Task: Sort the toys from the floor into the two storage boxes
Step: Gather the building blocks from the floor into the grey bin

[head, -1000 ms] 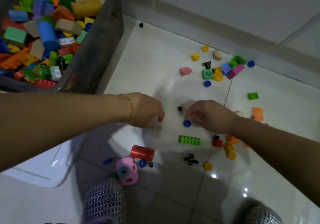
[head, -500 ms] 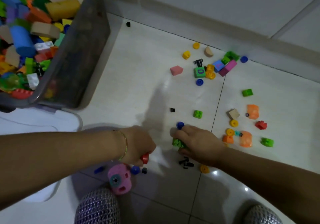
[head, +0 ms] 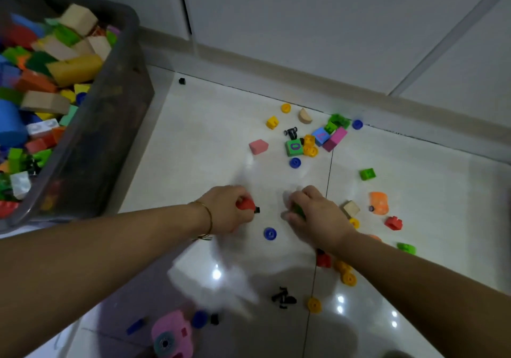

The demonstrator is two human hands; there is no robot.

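Head view: the red cylinder (head: 246, 204) no longer lies by the pink toy camera (head: 171, 335). The left hand (head: 229, 209) now grips it, fingers curled round. The green brick (head: 298, 209) is off the floor too, mostly hidden under the right hand (head: 315, 215), whose fingers curl over it. Both are well right of the full storage box (head: 110, 142). Judgement: two toys gathered, neither boxed yet. Second box not in view; lower left blurred.

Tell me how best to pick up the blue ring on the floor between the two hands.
Probably pinch the blue ring by its outer rim, from straight above: it lies flat, hole up, with bare floor all round, so opposite edges are free.
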